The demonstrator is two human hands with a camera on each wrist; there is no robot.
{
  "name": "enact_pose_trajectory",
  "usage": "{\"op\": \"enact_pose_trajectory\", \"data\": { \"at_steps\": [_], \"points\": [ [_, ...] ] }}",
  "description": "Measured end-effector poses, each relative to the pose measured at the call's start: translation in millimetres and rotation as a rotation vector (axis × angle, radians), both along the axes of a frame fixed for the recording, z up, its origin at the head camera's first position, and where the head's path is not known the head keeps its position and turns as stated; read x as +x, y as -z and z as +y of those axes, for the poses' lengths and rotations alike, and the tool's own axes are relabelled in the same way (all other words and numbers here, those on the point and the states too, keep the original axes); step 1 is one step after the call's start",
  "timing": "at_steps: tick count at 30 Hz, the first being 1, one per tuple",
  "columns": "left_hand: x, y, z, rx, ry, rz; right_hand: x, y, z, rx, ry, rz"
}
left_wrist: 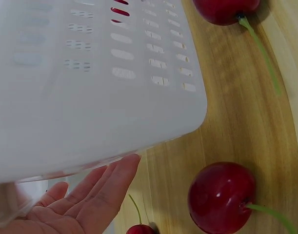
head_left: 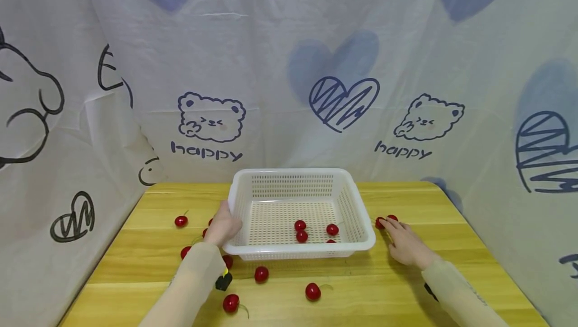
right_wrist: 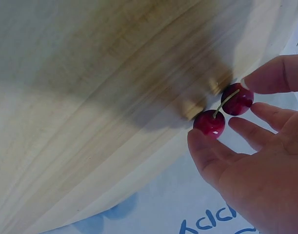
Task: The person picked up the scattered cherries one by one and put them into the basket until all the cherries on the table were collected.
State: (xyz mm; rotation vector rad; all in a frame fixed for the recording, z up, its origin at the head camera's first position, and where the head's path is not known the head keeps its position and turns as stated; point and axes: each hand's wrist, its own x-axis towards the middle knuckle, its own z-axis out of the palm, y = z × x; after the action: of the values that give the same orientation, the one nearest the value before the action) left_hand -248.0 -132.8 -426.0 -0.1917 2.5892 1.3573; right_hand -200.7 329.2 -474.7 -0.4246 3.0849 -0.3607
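My left hand (head_left: 221, 225) holds the white basket (head_left: 298, 248) at its left rim, fingers extended against the outer wall; the white basket is at the middle of the wooden table (head_left: 366, 287); my right hand (head_left: 408, 245) is narrowed about two cherries (right_wrist: 209, 126) to the right of the white basket, one digit touching each; whether these bear on the wooden table, I cannot tell. Four cherries (head_left: 300, 225) show inside the white basket; loose cherries (head_left: 261, 274) lie in front and to its left; a printed cloth (head_left: 271, 66) hangs behind.
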Motion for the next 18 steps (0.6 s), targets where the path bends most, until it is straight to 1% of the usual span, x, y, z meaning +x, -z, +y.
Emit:
{"op": "enact_pose_trajectory", "data": {
  "at_steps": [12,14,18],
  "points": [
    [0.0,-0.7,-0.9,-0.005,0.001,-0.002,-3.5,-1.4,-0.9,-0.008,-0.031,0.039],
    [0.1,-0.5,-1.2,-0.001,0.002,-0.004,-5.1,-3.1,-2.7,-0.011,-0.026,0.031],
    [0.3,-0.2,-0.8,0.008,0.007,-0.007,-8.4,-5.4,-6.0,-0.008,0.002,-0.017]
  ]
}}
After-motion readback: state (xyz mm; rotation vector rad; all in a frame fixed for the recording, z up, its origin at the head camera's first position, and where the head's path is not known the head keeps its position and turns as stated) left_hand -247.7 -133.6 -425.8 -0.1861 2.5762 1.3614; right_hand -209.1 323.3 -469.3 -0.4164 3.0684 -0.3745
